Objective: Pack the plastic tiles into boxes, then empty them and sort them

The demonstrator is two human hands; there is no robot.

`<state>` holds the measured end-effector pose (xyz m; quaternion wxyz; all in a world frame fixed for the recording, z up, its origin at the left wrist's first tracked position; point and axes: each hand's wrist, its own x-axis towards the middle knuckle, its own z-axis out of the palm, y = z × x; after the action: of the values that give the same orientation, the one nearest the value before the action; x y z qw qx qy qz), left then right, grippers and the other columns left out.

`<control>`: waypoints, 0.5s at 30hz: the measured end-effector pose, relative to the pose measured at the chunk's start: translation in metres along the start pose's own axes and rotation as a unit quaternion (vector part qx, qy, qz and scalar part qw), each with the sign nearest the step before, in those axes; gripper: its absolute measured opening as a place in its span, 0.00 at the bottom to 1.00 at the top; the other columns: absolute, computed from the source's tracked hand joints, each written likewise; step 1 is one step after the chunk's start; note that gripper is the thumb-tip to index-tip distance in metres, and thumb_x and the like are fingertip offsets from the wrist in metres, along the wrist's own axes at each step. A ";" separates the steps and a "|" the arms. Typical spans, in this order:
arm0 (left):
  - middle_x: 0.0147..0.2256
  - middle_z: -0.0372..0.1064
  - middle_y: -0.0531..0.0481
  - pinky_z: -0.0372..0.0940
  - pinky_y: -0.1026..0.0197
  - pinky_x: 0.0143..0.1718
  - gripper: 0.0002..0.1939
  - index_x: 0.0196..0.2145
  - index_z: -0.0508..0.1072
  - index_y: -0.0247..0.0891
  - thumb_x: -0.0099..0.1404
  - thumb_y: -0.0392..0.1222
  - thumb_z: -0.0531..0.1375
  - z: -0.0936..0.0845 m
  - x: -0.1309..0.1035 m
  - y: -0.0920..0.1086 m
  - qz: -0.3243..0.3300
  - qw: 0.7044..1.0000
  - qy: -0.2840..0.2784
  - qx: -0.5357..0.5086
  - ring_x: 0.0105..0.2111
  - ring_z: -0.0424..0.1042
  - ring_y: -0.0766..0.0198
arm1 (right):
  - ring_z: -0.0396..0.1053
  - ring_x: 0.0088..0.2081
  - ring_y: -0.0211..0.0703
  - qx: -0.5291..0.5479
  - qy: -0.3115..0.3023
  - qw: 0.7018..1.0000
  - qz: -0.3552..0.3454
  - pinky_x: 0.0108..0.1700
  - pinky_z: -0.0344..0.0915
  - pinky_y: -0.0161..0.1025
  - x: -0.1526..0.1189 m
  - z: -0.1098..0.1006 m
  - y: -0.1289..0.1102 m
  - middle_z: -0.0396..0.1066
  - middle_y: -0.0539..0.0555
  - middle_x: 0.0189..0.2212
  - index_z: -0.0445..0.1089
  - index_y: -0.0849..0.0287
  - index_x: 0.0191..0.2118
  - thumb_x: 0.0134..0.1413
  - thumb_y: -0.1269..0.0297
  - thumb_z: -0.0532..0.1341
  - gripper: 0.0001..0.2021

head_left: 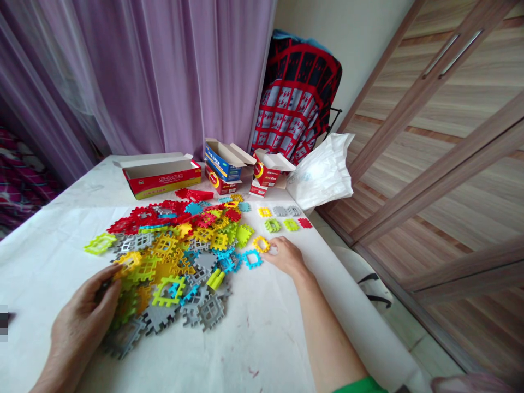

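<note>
A heap of interlocking plastic building pieces in red, yellow, green, blue and grey spreads over the white table. At its left edge, the thumb and fingers of my left hand pinch together at a yellow window piece. My right hand is right of the heap, its thumb and fingers closed on a yellow open-square piece. A blue open-square piece lies just below that one. Beyond my right hand lie a green open piece, a light green tile and a red tile.
Behind the heap stand an open red box, a blue box stacked on a red one, and another red box. A white bag leans at the table's right edge. Purple curtains hang behind.
</note>
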<state>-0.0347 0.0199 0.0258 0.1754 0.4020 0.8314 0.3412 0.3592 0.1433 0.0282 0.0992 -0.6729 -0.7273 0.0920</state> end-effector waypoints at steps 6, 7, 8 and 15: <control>0.53 0.71 0.47 0.63 0.50 0.56 0.30 0.50 0.71 0.43 0.54 0.59 0.50 0.001 0.003 -0.005 0.010 1.000 0.002 0.009 0.52 0.71 0.50 | 0.71 0.40 0.42 0.054 0.060 0.996 0.036 0.41 0.64 0.36 0.012 -0.011 0.002 0.73 0.52 0.43 0.72 0.55 0.45 0.48 0.52 0.65 0.19; 0.53 0.71 0.47 0.63 0.50 0.56 0.30 0.50 0.72 0.43 0.54 0.60 0.50 0.002 0.003 -0.006 0.013 1.000 0.002 0.010 0.52 0.71 0.50 | 0.71 0.40 0.42 0.056 0.076 0.994 0.048 0.41 0.64 0.36 0.017 -0.014 0.002 0.73 0.52 0.42 0.72 0.54 0.44 0.48 0.51 0.64 0.19; 0.53 0.72 0.47 0.63 0.50 0.56 0.30 0.49 0.72 0.44 0.54 0.60 0.50 0.002 0.004 -0.008 0.014 1.000 0.003 0.012 0.52 0.71 0.50 | 0.71 0.41 0.43 0.052 0.093 0.992 0.064 0.42 0.64 0.36 0.023 -0.017 0.001 0.74 0.53 0.42 0.72 0.54 0.44 0.49 0.50 0.64 0.19; 0.48 0.76 0.50 0.70 0.53 0.47 0.29 0.48 0.73 0.46 0.56 0.62 0.50 0.011 0.014 -0.031 0.089 0.994 0.050 0.038 0.45 0.76 0.52 | 0.69 0.50 0.52 -0.013 0.131 0.977 0.165 0.49 0.64 0.43 0.081 -0.028 -0.014 0.73 0.59 0.48 0.73 0.56 0.48 0.52 0.47 0.60 0.23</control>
<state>-0.0541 0.0217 -0.0038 0.0872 0.4632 0.8124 0.3433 0.3467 0.2228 0.0604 0.1683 -0.7908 -0.5884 0.0081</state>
